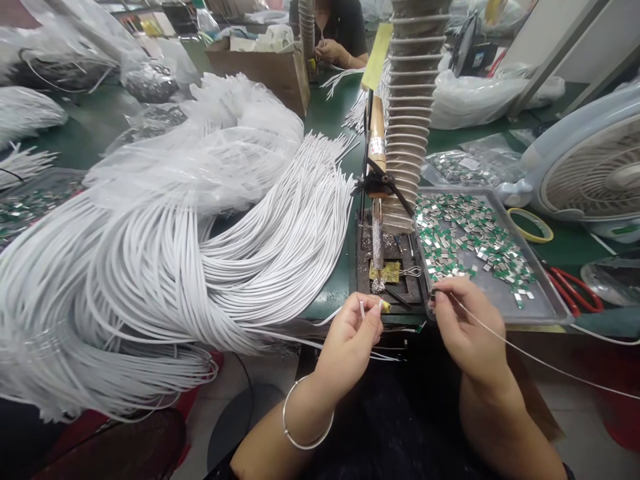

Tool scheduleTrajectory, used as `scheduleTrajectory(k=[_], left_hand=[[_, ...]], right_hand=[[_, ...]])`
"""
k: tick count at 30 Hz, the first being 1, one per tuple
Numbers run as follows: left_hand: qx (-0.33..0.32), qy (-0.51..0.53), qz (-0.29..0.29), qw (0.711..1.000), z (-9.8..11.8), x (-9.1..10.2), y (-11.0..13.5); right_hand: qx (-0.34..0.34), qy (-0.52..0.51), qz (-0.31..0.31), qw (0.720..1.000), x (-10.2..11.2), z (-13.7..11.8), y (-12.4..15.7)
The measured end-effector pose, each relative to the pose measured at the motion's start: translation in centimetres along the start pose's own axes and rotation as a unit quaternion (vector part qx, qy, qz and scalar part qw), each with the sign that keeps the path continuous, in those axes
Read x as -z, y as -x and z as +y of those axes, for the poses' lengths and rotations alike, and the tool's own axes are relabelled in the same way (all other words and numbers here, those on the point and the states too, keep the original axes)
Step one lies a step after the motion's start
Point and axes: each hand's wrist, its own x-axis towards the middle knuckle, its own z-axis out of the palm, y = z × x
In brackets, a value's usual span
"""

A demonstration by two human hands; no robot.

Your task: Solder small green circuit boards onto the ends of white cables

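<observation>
My left hand [350,337] is closed, thumb against fingers, on a white cable [363,308] whose cut end sticks up between the fingers. A yellow tip [385,306] shows just past the thumb. At the tray's left corner my right hand [467,320] pinches a thin white wire [525,352] that runs off to the right edge. A small dark piece [433,294] shows at its fingertips; its kind I cannot make out. Between and beyond the hands a soldering iron [377,147] is clamped tip down over a dark fixture [367,267], with a shiny solder blob [379,285] under the tip.
A large bundle of white cables [165,267] covers the left. A grey tray [547,293] holds many small green-and-silver boards [480,233]. A ribbed hose [413,113] hangs behind the iron. Red-handled scissors [575,290], yellow tape [530,225] and a fan [600,153] stand right. Another person [345,33] sits opposite.
</observation>
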Motion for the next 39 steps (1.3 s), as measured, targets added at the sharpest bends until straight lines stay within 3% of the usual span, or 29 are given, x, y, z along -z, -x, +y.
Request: scheduleTrajectory(k=[9,39], left_hand=[[-0.031,0.01,0.011,0.999,0.4,-0.1,-0.1],[-0.059,-0.057,0.042,0.996,1.4,-1.0,0.4]], right_hand=[[0.067,-0.051,-0.078,0.993,-1.9,-2.0,0.1],[0.045,-0.08,-0.021,0.996,-2.9,-2.6,1.0]])
